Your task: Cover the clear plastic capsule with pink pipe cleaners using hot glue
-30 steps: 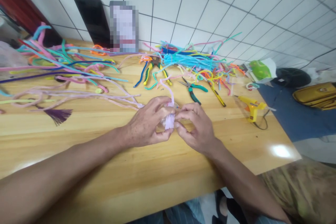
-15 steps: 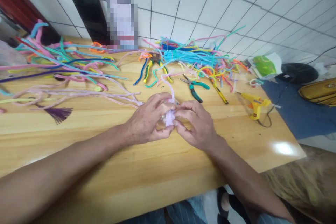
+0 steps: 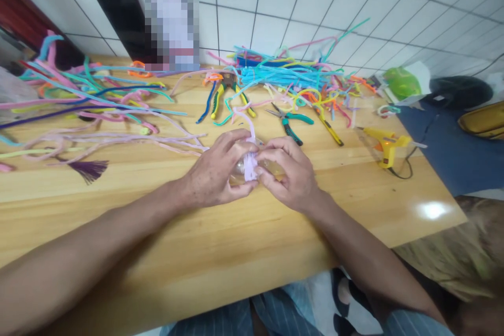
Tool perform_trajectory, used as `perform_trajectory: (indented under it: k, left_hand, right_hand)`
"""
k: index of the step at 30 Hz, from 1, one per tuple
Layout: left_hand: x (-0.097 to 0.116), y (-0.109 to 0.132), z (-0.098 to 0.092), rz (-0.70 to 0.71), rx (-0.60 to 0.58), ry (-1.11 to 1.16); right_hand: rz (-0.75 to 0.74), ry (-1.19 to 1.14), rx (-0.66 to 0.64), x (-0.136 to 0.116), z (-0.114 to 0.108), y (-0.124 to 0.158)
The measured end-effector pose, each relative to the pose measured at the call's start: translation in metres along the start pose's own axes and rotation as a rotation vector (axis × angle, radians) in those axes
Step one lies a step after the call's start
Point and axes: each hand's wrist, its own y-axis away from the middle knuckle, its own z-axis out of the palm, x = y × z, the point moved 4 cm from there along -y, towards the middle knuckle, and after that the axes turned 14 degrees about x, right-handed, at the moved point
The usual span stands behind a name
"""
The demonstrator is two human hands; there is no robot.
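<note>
A lilac pipe cleaner [image 3: 250, 168] is wound in bands around a clear, shiny plastic piece [image 3: 238, 166], whose full shape is hidden by my fingers. One loose lilac end curves up past the hands toward the pliers. My left hand [image 3: 222, 170] grips the plastic piece from the left, thumb below and fingers above. On the other side, my right hand [image 3: 289, 173] pinches at the lilac windings with thumb and forefinger, the fingertips of both hands nearly meeting.
Behind the hands lie green-handled pliers [image 3: 291, 122], yellow-and-green pliers [image 3: 224, 95], a yellow cutter [image 3: 329, 128] and a blue pipe-cleaner bundle [image 3: 271, 76]. A yellow glue gun [image 3: 386, 143] sits right. Loose pipe cleaners [image 3: 98, 97] and a purple tassel [image 3: 88, 169] lie left.
The view has shifted slightly, so the hands appear a little higher. More of the clear plastic shows between the hands. Both hands keep their hold on the wrapped piece.
</note>
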Motion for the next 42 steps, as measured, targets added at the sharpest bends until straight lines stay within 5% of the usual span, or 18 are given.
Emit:
perform_trajectory:
  k: [13, 24, 32, 38, 42]
  left_hand:
    - [0.003, -0.001, -0.002, -0.021, -0.011, 0.006]
    - [0.004, 0.004, -0.002, 0.022, 0.000, -0.024]
    - [0.005, 0.010, -0.003, 0.041, 0.028, 0.086]
    - [0.006, 0.011, -0.010, -0.256, 0.126, 0.092]
    - [0.006, 0.007, -0.010, -0.500, -0.044, 0.131]
  right_hand:
    - [0.204, -0.149, 0.071, 0.013, -0.002, 0.001]
    - [0.732, -0.494, -0.125, 0.027, 0.023, 0.020]
    - [0.839, -0.596, -0.187, 0.020, 0.022, 0.018]
    - [0.776, -0.550, -0.157, 0.021, 0.022, 0.019]
    - [0.729, -0.533, -0.159, 0.018, 0.021, 0.019]
